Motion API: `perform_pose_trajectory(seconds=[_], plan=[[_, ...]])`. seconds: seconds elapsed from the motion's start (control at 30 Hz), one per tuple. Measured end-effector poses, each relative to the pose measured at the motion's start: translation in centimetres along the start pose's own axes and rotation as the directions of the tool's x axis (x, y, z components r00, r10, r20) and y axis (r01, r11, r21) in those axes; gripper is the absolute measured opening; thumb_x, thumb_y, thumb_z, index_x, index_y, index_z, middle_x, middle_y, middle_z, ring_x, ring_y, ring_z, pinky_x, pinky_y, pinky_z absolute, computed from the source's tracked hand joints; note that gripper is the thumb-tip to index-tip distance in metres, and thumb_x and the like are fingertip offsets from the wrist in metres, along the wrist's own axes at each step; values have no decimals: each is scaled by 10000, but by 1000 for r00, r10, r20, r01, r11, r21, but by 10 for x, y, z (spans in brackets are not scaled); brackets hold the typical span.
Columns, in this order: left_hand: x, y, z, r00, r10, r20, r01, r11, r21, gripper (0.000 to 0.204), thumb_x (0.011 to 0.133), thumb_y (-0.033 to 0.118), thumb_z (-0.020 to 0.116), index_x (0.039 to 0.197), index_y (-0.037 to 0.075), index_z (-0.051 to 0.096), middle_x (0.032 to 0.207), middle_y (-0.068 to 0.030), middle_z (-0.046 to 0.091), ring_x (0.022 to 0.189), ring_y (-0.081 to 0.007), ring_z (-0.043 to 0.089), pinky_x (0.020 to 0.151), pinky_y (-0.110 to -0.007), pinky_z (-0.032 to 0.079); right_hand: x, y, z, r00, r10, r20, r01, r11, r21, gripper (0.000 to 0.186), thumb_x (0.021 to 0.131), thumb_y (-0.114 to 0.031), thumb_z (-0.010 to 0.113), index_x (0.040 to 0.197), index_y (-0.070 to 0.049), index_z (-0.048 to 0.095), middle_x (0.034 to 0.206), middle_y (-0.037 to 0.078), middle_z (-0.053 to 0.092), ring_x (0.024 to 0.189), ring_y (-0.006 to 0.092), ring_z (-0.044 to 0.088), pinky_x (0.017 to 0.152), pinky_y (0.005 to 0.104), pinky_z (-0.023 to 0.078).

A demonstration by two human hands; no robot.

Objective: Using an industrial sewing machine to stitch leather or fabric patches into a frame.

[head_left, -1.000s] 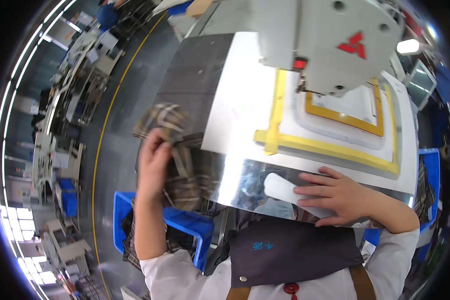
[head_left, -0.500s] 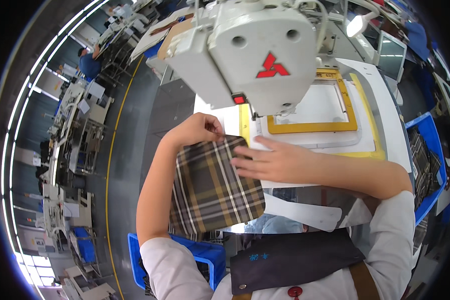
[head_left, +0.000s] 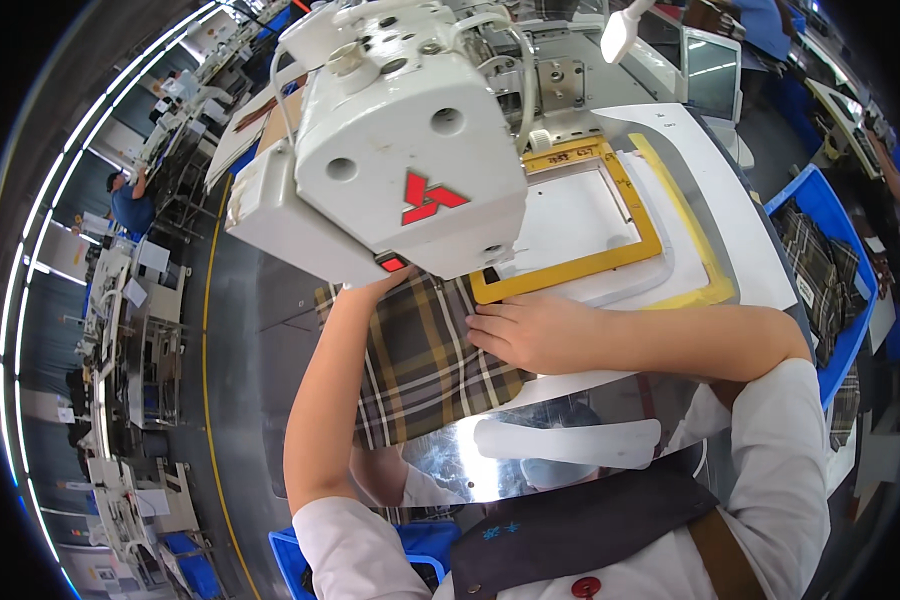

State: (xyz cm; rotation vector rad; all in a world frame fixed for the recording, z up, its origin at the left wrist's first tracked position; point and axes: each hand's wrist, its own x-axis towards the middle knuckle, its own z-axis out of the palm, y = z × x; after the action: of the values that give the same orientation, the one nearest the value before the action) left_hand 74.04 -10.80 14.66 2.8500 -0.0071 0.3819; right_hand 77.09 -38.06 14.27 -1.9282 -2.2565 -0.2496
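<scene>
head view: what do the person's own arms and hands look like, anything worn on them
The left forearm and right forearm are bare below loose white fabric sleeves ending near the elbows. The right grip is a bare hand without a glove; the left grip, partly hidden, looks ungloved too. No watch or bracelet shows at either wrist.

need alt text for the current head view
A person's right hand lies on plaid cloth beside a yellow frame at a white sewing machine, which partly hides the left hand at the cloth. A blue bin at right holds plaid pieces.
</scene>
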Motion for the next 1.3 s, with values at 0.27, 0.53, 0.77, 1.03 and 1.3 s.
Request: perform_pose_trajectory(seconds=[0.27, 0.53, 0.77, 1.03, 1.3], plan=[[0, -21, -8, 989, 145, -13, -143, 983, 115, 345, 817, 241, 620, 1129, 96, 602, 1137, -126, 617, 1026, -314, 570, 878, -410, 455, -90, 14, -28, 977, 161, -143, -187, 963, -196, 296, 777, -112, 566, 1041, 16, 606, 1065, 121, 622, 1009, 236, 593, 879, 341, 472], [28, 33, 44, 973, 228, -36, -224, 970, 92, 330, 814, 220, 621, 1116, 87, 609, 1119, -126, 623, 1012, -310, 578, 867, -403, 460, -160, 29, -63, 774, 630, -59, -598, 759, 256, 263, 745, 1, 530, 952, -75, 675, 1000, 62, 634, 970, 245, 586, 803, 352, 486], [3, 9, 39, 961, 274, -44, -268, 958, 105, 318, 811, 202, 622, 1104, 80, 615, 1103, -126, 629, 1000, -306, 585, 858, -398, 465, -138, 135, -24, 513, 826, -235, -666, 556, 498, 184, 782, -160, 638, 892, -17, 674, 887, 106, 637, 832, 262, 616, 759, 331, 479], [12, -9, 37, 970, 239, -33, -233, 964, 131, 304, 808, 182, 623, 1091, 72, 621, 1086, -126, 635, 985, -302, 593, 847, -391, 470, -101, 181, -16, 318, 919, -232, -768, 394, 505, 183, 806, -194, 637, 855, -21, 668, 842, 106, 645, 772, 238, 627, 690, 327, 480], [15, -13, 47, 980, 198, 26, -200, 971, 133, 290, 805, 161, 624, 1078, 64, 628, 1068, -126, 642, 971, -298, 600, 836, -385, 476, -116, 190, -7, 567, 730, -382, -635, 682, 362, 206, 800, -220, 645, 906, -50, 695, 866, 96, 631, 827, 245, 618, 753, 324, 484]])
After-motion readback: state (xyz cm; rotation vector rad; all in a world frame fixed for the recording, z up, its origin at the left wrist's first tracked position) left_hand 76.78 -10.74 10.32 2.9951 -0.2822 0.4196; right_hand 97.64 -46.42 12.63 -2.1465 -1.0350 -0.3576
